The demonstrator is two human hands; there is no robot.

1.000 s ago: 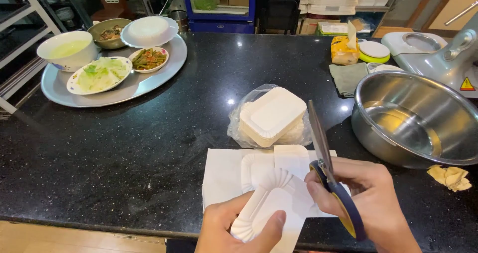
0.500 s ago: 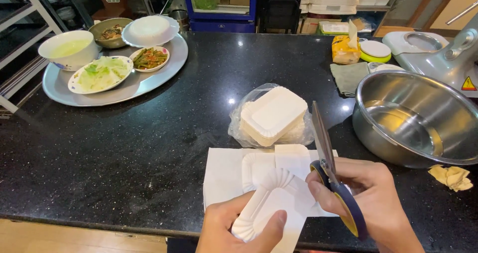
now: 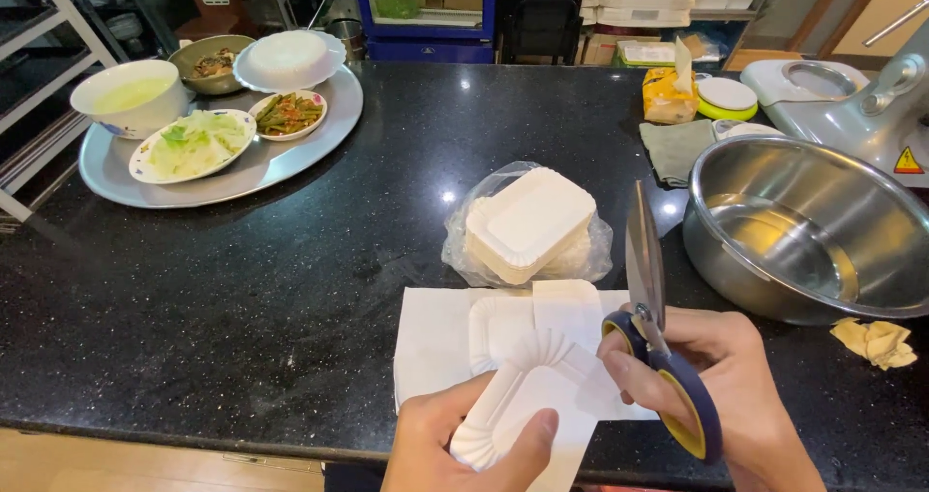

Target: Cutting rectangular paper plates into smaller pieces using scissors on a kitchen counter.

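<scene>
Near edge of the black bench (image 3: 242, 289), toward the right. My left hand (image 3: 464, 448) holds a white paper tray (image 3: 527, 405), thumb pressed over its near rim, fingers curled under; the tray's long axis runs from near-left to far-right, the fluted end toward me. Below it, white paper sheets (image 3: 431, 342) lie flat by the near edge.

My right hand (image 3: 721, 386) grips scissors (image 3: 653, 328) by blue-and-yellow handles, fingers through the loops. Blades closed together, pointing away from me toward the far edge, nearly straight.

Beyond: a bagged stack of white trays (image 3: 527, 223) mid-bench. Steel bowl (image 3: 813, 226) at the right edge. Round metal platter (image 3: 223, 168) with dishes at the far left corner.
</scene>
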